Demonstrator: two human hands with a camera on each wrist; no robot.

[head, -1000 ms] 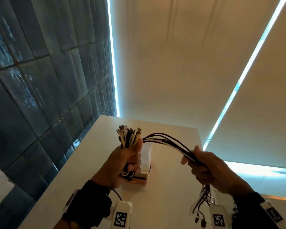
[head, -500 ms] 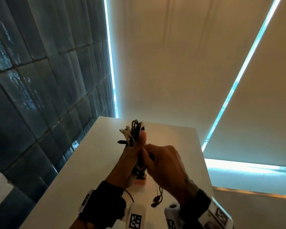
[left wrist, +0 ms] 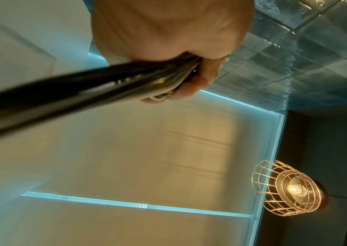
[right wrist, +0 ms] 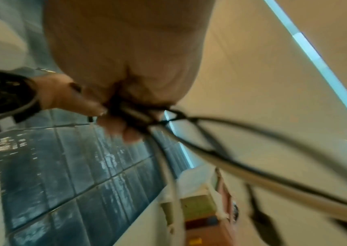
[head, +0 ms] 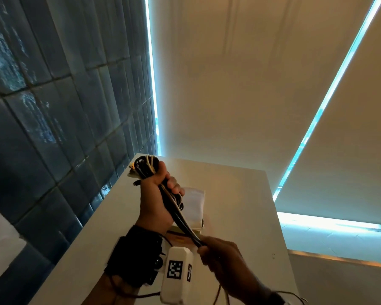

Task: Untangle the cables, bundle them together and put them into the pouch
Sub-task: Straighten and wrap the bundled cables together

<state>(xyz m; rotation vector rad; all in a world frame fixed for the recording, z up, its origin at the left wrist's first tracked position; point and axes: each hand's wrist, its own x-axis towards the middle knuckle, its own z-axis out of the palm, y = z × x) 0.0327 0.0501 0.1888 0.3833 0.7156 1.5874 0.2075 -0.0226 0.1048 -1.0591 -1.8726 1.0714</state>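
My left hand [head: 161, 192] grips a bundle of black and white cables [head: 145, 167] above the white table [head: 240, 194]; a folded loop and plugs stick out over the thumb. The cables [head: 183, 221] run taut down to my right hand [head: 216, 249], which grips them lower and nearer to me. The left wrist view shows the cables [left wrist: 105, 84] passing through the left hand [left wrist: 189, 66]. Loose cables [right wrist: 221, 149] trail from the right hand [right wrist: 126, 108] in the blurred right wrist view. The white pouch [head: 195, 208] lies flat on the table behind the hands.
A dark blue tiled wall [head: 53, 106] borders the table on the left. Beige roller blinds [head: 240, 73] hang beyond the table's far edge. A small colourful packet [head: 178, 237] lies under the pouch's near end. A caged lamp [left wrist: 288, 189] hangs overhead.
The right hand has pulled down and towards me from beside the left hand, drawing the cables taut. The left hand has tilted the bundle's top to the left.
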